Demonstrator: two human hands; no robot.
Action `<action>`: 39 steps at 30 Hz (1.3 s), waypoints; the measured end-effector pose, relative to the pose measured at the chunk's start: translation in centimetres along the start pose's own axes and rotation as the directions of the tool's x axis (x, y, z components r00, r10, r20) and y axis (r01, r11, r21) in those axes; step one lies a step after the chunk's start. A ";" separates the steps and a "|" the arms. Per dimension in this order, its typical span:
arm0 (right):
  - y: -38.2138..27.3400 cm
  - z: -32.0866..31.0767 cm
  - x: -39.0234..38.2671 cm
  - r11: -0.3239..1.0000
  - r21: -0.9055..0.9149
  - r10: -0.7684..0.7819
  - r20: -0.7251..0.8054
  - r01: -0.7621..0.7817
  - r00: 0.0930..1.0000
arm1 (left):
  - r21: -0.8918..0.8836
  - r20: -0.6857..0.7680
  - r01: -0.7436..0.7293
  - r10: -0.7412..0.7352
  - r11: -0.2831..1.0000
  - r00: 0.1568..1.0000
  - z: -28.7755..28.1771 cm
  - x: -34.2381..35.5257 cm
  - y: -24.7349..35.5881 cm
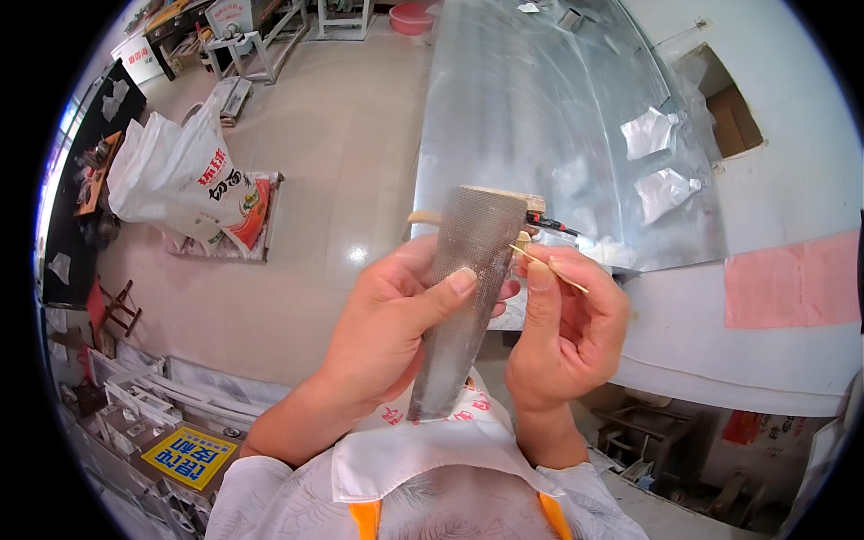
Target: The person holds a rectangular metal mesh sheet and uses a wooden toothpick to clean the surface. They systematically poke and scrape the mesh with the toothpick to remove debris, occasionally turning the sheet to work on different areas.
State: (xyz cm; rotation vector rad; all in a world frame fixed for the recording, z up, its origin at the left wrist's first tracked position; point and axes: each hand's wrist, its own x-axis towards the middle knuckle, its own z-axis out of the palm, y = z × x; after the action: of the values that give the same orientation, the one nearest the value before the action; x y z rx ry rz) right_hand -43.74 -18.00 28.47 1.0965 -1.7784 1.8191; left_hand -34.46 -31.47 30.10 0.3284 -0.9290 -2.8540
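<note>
My left hand [382,310] grips a long, tapering sheet of grey perforated metal [481,234], its thumb pressed on the front face. The sheet tilts, with the wide end up and the narrow end near my apron [405,454]. In my right hand [571,328], a thin wooden stick like a toothpick [576,286] is pinched between thumb and fingers. Its tip is close to the sheet's right edge; whether it touches I cannot tell. Pale wooden ends show behind the sheet's upper part. A black and red slender tool [551,221] lies on the metal table [504,108] just beyond.
White powder [607,252] lies near the table's front right corner. Two silvery plastic bags [650,133] are by the wall, above a pink sheet [792,281]. At left stands a large white sack [184,180] on a low platform. A machine with a yellow-blue label [189,457] is at lower left.
</note>
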 end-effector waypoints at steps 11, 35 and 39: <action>-0.6 0.1 0.4 0.975 0.092 0.205 -0.008 -0.204 0.979 | 0.001 -0.185 0.066 -0.065 0.998 0.981 -0.1 0.4 0.7; 0.0 0.8 1.4 0.989 -0.147 -0.019 0.102 0.034 0.995 | 0.229 -0.170 -0.094 0.135 0.969 0.976 0.4 0.4 0.3; -0.1 0.8 1.4 0.978 -0.196 -0.050 0.123 0.074 0.991 | 0.217 -0.170 -0.097 0.136 0.971 0.976 0.2 0.3 0.1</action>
State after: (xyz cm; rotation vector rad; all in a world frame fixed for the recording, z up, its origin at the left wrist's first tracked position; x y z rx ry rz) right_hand -44.40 -19.07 29.49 1.1854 -1.9229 1.5293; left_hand -34.83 -31.49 30.22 0.5294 -1.1684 -2.5728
